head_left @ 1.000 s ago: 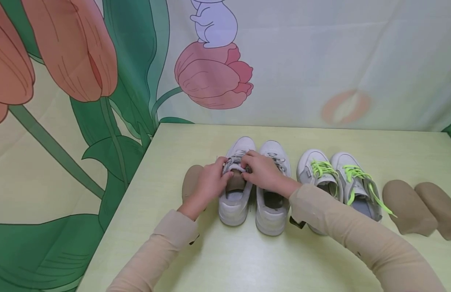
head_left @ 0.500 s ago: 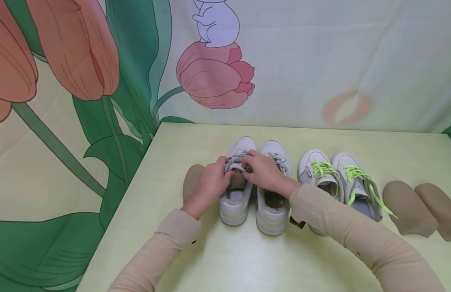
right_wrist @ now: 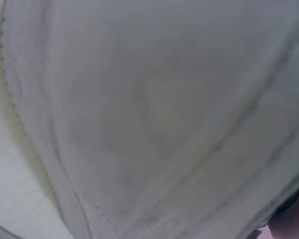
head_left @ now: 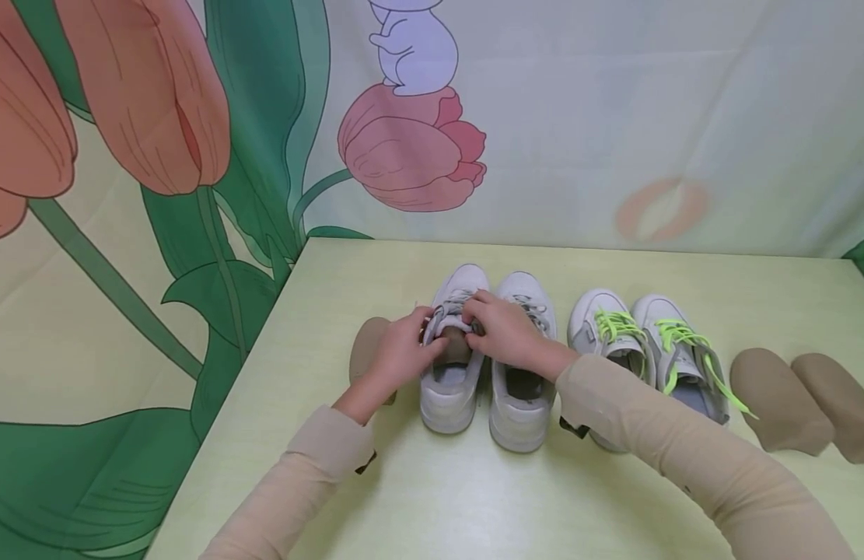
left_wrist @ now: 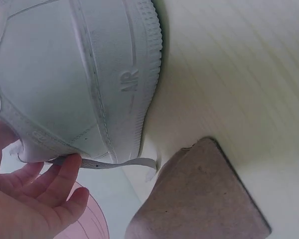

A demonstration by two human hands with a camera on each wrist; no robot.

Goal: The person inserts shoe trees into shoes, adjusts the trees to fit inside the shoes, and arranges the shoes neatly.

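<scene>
Two white lace-up sneakers stand side by side, toes pointing away. At the opening of the left sneaker (head_left: 449,408), my left hand (head_left: 402,350) grips the left edge of the collar, its thumb reaching inside. My right hand (head_left: 507,330) pinches the opposite edge near the laces and tongue; its fingertips are partly hidden. A brown cardboard-like insert (head_left: 456,348) sits inside that sneaker between the hands. In the left wrist view, fingers (left_wrist: 65,181) bend against the sneaker's edge beside a loose grey lace (left_wrist: 117,163). White leather fills the right wrist view, blurred.
Close on the right is the other white sneaker (head_left: 521,420). Farther right stand sneakers with neon-green laces (head_left: 620,323), then two brown inserts (head_left: 781,397). Another brown insert (head_left: 365,346) lies left of my left hand. A printed tulip curtain (head_left: 578,140) hangs behind the table.
My left wrist has shifted slightly left and down, and the left thumb lies a little differently over the insert. The right hand and the sneakers hold almost still.
</scene>
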